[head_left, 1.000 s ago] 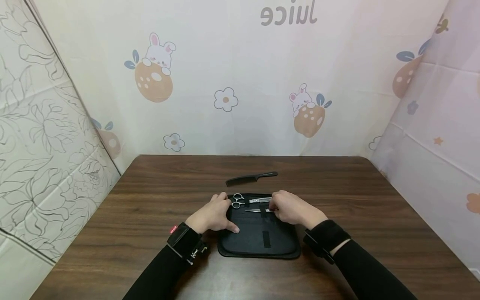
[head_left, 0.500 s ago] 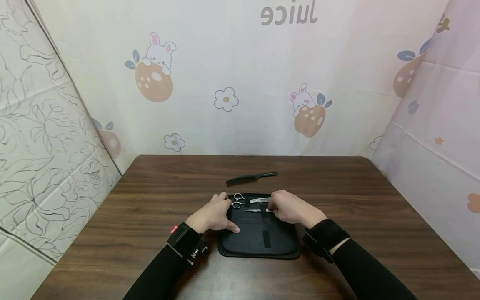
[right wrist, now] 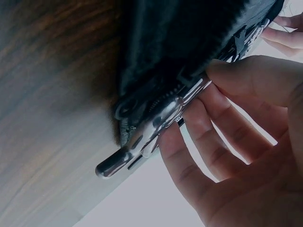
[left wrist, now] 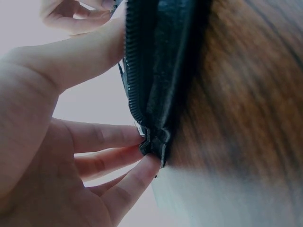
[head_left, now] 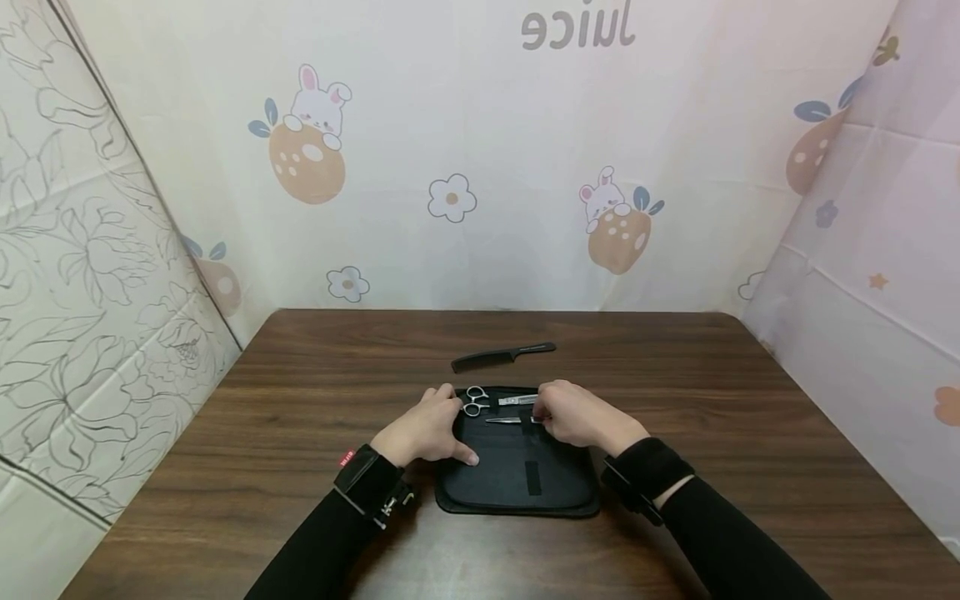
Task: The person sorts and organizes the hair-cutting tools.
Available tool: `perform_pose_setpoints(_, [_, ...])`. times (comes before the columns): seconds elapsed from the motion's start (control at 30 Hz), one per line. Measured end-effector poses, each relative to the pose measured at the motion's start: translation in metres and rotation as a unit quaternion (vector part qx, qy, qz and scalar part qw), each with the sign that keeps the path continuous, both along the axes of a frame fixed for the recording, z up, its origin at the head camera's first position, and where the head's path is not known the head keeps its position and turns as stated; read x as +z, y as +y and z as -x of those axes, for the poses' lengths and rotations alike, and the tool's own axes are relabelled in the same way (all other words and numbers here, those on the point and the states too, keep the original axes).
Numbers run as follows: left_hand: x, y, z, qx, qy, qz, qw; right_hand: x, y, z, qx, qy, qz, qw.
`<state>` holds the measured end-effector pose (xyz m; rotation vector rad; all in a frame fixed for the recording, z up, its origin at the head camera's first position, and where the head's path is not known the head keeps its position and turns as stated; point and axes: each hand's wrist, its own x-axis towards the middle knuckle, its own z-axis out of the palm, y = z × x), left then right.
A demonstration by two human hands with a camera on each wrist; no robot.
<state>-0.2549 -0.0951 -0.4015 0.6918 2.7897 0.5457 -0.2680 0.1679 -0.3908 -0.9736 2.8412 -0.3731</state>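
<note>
A black zippered case [head_left: 487,479] lies opened flat on the table. My left hand [head_left: 431,427] rests on its left edge, fingers spread at the far corner and thumb stretched over the near part; in the left wrist view the fingertips touch the zipper's teeth [left wrist: 134,94]. My right hand [head_left: 581,414] pinches a pair of silver scissors [right wrist: 163,116] by the handle at the case's right side. Their narrow blades [head_left: 502,421] point left, passing under a black strap. Above them, a second pair of scissors [head_left: 517,400] lies in the case, finger rings to the left.
Beyond the case lies a black comb [head_left: 483,361] with its handle to the right. Another black strap [head_left: 533,478] sits on the case's near part. The brown wooden table [head_left: 300,392] meets a printed curtain [head_left: 510,250] at the back.
My right hand has shifted slightly to the left, and the blade tips of the pinched scissors have slid left with it. The left hand, case and comb have stayed put.
</note>
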Motion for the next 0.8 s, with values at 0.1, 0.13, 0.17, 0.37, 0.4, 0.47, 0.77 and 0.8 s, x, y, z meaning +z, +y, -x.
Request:
perform_pose_setpoints(0.1, [0.000, 0.000, 0.000, 0.001, 0.000, 0.001, 1.0000, 0.000, -0.001, -0.001, -0.006, 0.001, -0.003, 1.000])
perform_pose_setpoints(0.13, [0.000, 0.000, 0.000, 0.001, 0.000, 0.002, 1.0000, 0.001, -0.001, -0.001, -0.009, -0.001, -0.004, 1.000])
perform_pose_setpoints(0.17, [0.000, 0.000, 0.000, 0.000, 0.000, 0.002, 1.0000, 0.001, -0.001, -0.002, -0.012, -0.003, -0.006, 1.000])
perform_pose_setpoints(0.37, [-0.001, 0.000, 0.000, 0.002, -0.003, 0.002, 1.0000, 0.006, 0.004, -0.006, -0.015, 0.005, -0.019, 1.000])
perform_pose_setpoints(0.4, [-0.001, 0.000, 0.000, 0.002, -0.004, 0.002, 1.0000, 0.007, 0.005, -0.006, -0.016, 0.008, -0.021, 1.000])
perform_pose_setpoints(0.47, [-0.001, 0.001, 0.000, 0.003, -0.004, 0.002, 1.0000, 0.008, 0.007, -0.007, -0.020, 0.014, -0.025, 0.999])
perform_pose_setpoints(0.77, [-0.001, 0.000, 0.000, 0.003, -0.003, 0.002, 1.0000, 0.006, 0.017, -0.008, -0.027, 0.011, -0.026, 0.999])
perform_pose_setpoints(0.8, [-0.001, 0.000, 0.000, 0.003, -0.003, 0.003, 1.0000, 0.005, 0.018, -0.008, -0.023, 0.011, -0.024, 0.999])
